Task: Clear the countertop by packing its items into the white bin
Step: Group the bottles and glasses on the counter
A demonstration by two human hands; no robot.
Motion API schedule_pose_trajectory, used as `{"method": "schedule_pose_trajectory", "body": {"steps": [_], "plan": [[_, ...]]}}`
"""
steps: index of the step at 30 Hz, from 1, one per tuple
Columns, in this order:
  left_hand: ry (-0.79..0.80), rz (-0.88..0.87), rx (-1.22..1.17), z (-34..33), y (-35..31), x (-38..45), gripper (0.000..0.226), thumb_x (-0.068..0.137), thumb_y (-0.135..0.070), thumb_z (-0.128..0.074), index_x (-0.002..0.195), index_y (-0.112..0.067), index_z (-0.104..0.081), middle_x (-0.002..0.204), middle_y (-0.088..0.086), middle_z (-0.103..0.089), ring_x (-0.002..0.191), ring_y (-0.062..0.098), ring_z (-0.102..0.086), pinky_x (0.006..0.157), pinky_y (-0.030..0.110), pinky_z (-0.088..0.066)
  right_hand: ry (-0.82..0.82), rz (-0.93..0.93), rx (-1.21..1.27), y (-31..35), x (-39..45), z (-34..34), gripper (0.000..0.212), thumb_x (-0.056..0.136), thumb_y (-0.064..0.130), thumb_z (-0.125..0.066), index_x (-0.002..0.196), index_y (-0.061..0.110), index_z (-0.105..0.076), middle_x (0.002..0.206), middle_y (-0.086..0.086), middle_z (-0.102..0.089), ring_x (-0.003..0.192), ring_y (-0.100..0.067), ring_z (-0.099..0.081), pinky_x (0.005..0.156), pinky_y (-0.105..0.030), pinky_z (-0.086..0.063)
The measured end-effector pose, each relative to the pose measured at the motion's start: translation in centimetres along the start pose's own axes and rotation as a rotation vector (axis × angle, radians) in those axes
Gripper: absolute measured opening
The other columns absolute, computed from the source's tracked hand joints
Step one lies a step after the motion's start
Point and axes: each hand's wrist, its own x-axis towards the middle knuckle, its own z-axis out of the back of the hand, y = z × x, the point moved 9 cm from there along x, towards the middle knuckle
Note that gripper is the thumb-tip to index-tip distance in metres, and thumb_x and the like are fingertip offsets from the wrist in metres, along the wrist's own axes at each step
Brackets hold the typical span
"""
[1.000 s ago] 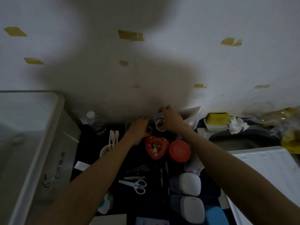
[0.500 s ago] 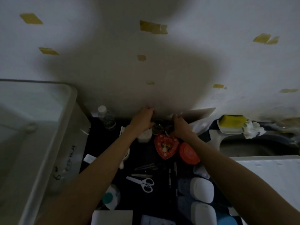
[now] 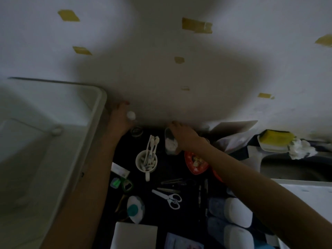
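Note:
The white bin [image 3: 99, 112] stands at the left, open, with a small round thing on its floor. My left hand [image 3: 119, 119] is right beside the bin's right rim and grips a small clear bottle with a white cap [image 3: 131, 115]. My right hand [image 3: 186, 138] is at the back of the dark countertop [image 3: 186, 191], holding a tilted clear cup of white pieces [image 3: 170, 143]. Most of both hands' fingers are lost in the dim light.
On the countertop lie a white mug of toothbrushes [image 3: 146, 161], a red heart dish [image 3: 196, 164], white scissors [image 3: 168, 196], tweezers, two white cases [image 3: 238, 212] and a teal-topped container [image 3: 135, 209]. A yellow sponge [image 3: 276, 137] sits by the sink at the right.
My left hand has moved left from the middle of the counter to the bin's rim, carrying the small bottle. My right hand has taken hold of the clear cup. The camera has turned left.

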Motion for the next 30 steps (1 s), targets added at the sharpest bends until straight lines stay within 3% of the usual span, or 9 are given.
{"method": "schedule_pose_trajectory", "body": {"steps": [4,12,16,21,27,30], "plan": [[0.075,0.065,-0.26,-3.0,3.0,-1.1,0.088,0.06,-0.005,-0.09,0.133,0.0,-0.042,0.131,0.023,-0.052,0.119,0.036,-0.053,0.098,0.045,-0.048,0.04,-0.011,-0.087,0.1,1.7,-2.3,0.127,0.059,0.034,-0.091,0.155,0.012,-0.01,0.149,-0.02,-0.03,0.133,-0.039,-0.038,0.105,-0.044,-0.038],[-0.043,0.124,-0.388,-4.8,4.0,-2.7,0.067,0.08,-0.007,-0.076,0.138,-0.005,-0.043,0.14,0.015,-0.051,0.13,0.028,-0.047,0.097,0.023,-0.036,-0.002,0.108,0.07,2.4,4.8,-2.0,0.122,0.056,0.024,-0.092,0.153,0.009,-0.019,0.154,-0.014,-0.03,0.136,-0.035,-0.039,0.107,-0.044,-0.041],[-0.039,0.134,-0.344,-4.6,4.6,-3.0,0.068,0.08,-0.006,-0.076,0.14,-0.006,-0.043,0.142,0.016,-0.049,0.132,0.031,-0.046,0.1,0.026,-0.035,-0.054,0.155,0.121,3.6,5.9,-1.2,0.127,0.054,0.025,-0.094,0.154,0.008,-0.019,0.159,-0.01,-0.022,0.139,-0.033,-0.035,0.11,-0.042,-0.039],[0.017,0.15,-0.32,-4.5,5.4,-3.8,0.071,0.08,-0.01,-0.077,0.142,-0.008,-0.042,0.143,0.014,-0.049,0.132,0.032,-0.046,0.107,0.043,-0.041,-0.133,0.185,0.192,4.3,6.7,-0.9,0.115,0.056,0.028,-0.094,0.15,0.007,-0.03,0.157,-0.014,-0.026,0.139,-0.036,-0.036,0.111,-0.049,-0.038],[0.055,0.142,-0.313,-3.6,5.8,-5.2,0.079,0.075,-0.009,-0.081,0.142,-0.008,-0.038,0.143,0.014,-0.049,0.131,0.03,-0.047,0.105,0.038,-0.041,-0.143,0.186,0.265,3.8,5.5,-0.2,0.114,0.059,0.021,-0.092,0.15,0.006,-0.027,0.155,-0.017,-0.03,0.137,-0.036,-0.038,0.11,-0.046,-0.038],[0.089,0.146,-0.295,-3.1,5.7,-6.5,0.073,0.079,-0.01,-0.078,0.14,-0.001,-0.039,0.14,0.018,-0.05,0.127,0.031,-0.05,0.104,0.038,-0.042,-0.118,0.154,0.293,3.3,4.2,0.7,0.09,0.071,0.015,-0.083,0.146,0.001,-0.033,0.146,-0.023,-0.04,0.13,-0.039,-0.046,0.103,-0.042,-0.041]]}}
